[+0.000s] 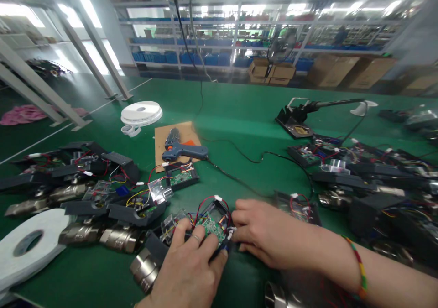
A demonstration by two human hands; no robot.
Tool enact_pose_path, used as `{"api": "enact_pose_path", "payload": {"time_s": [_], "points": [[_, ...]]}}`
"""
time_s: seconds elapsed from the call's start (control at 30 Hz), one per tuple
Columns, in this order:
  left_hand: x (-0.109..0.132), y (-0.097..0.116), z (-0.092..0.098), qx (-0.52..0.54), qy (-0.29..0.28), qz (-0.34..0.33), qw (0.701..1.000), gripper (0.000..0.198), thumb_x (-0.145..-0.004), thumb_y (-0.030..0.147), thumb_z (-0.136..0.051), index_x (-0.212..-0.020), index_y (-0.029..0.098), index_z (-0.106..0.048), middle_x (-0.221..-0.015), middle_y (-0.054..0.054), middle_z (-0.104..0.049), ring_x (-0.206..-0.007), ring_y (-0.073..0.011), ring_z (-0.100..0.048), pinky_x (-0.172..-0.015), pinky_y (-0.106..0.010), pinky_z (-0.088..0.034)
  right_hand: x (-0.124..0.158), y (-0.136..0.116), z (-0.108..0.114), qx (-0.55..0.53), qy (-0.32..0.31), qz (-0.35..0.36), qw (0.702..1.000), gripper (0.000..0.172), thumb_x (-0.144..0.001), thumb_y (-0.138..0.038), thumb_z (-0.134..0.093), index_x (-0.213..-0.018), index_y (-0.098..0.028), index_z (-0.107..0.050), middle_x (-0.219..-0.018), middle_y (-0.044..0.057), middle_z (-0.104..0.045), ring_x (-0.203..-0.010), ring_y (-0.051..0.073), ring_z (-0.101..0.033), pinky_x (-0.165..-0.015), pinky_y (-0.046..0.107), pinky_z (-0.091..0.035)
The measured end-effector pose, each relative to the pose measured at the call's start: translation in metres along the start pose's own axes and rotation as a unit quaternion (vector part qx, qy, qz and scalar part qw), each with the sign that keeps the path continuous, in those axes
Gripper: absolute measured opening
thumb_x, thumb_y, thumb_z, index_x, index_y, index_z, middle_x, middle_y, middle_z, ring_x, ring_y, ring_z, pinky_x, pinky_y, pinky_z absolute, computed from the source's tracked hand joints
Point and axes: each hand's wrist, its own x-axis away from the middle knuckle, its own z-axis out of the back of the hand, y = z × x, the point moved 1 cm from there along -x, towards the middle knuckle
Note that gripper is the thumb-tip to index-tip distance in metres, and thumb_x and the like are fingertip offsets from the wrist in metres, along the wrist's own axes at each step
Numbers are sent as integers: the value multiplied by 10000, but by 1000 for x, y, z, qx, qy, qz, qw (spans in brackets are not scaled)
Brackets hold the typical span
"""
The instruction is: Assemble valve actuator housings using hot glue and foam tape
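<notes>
Near the front middle of the bench, a dark plastic housing holds a green circuit board (212, 226) with red and black wires. My left hand (193, 264) lies over this housing and grips it, thumb at its near right edge. From the right, my right hand (258, 230) reaches the housing's edge with fingers closed on a small white wire connector (231, 233). A clear plastic piece (171, 226) sits left of the board, partly under my left fingers. Below it, a metal ball valve (145, 269) lies beside my left wrist.
Valve assemblies with dark housings (137, 212) crowd the left, more (342, 171) the right. A glue gun (185, 150) rests on cardboard (160, 137). Tape rolls (51, 235) lie left, a white reel (141, 112) behind. A soldering iron stand (294, 121) stands at back right.
</notes>
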Motion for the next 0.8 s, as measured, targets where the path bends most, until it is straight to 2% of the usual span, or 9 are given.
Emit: {"api": "enact_pose_path", "payload": {"time_s": [0.17, 0.3, 0.37, 0.43, 0.5, 0.6, 0.7, 0.8], "points": [[-2, 1, -2, -6, 14, -2, 1000, 131, -941, 301, -605, -869, 309, -715, -775, 26, -630, -847, -203, -447, -996, -410, -213, -4, 1, 0, 8, -2, 8, 1000, 153, -956, -275, -679, -844, -172, -702, -906, 53, -676, -845, 218, -530, -759, 371, -353], [-2, 2, -2, -6, 30, -9, 1000, 190, -968, 279, -538, -933, 314, -722, -801, 28, -657, -839, -201, -489, -967, -403, -278, -6, 0, -1, 14, 20, 8, 1000, 168, -951, -259, -682, -807, -176, -703, -868, 54, -669, -811, 212, -522, -724, 365, -345], [3, -3, 7, 10, 66, -41, 997, 231, -1008, 322, -493, -1010, 323, -724, -852, 31, -679, -862, -193, -526, -956, -382, -326, -6, 1, -2, 13, 27, -3, 1000, 145, -950, -228, -668, -823, -182, -718, -856, 54, -663, -802, 211, -514, -707, 362, -340], [13, -15, 22, 24, 81, -79, 993, 250, -1032, 370, -482, -1118, 324, -713, -986, 25, -703, -977, -180, -573, -995, -351, -368, -6, 3, -2, 16, 32, -16, 999, 116, -941, -191, -662, -849, -189, -733, -856, 55, -659, -808, 213, -511, -700, 362, -336], [26, -32, 40, 4, 54, -84, 995, 292, -1021, 401, -520, -1252, 307, -670, -1193, -15, -678, -1147, -189, -577, -1060, -344, -394, -4, 5, -1, 19, 36, -31, 999, 95, -926, -171, -672, -861, -190, -740, -855, 56, -654, -819, 218, -515, -701, 363, -339], [43, -56, 56, -66, -13, -56, 996, 479, -996, 505, -517, -1412, 273, -564, -1428, -113, -555, -1311, -267, -524, -1104, -421, -427, -3, 3, 2, 18, 40, -55, 998, 103, -932, -178, -670, -858, -190, -741, -852, 56, -644, -834, 224, -530, -724, 364, -364], [50, -67, 53, -85, -35, -58, 994, 485, -1005, 521, -474, -1421, 285, -556, -1449, -139, -529, -1364, -288, -488, -1125, -467, -437, -4, -2, 2, 16, 48, -81, 995, 106, -949, -256, -672, -914, -184, -742, -923, 73, -649, -881, 236, -553, -746, 363, -390], [50, -66, 41, -88, -18, -62, 994, 434, -993, 467, -534, -1398, 316, -576, -1374, -121, -574, -1329, -265, -523, -1115, -446, -468, -5, -2, -1, 22, 49, -97, 994, 106, -928, -278, -706, -909, -178, -736, -977, 83, -654, -909, 242, -566, -742, 356, -400]]}}
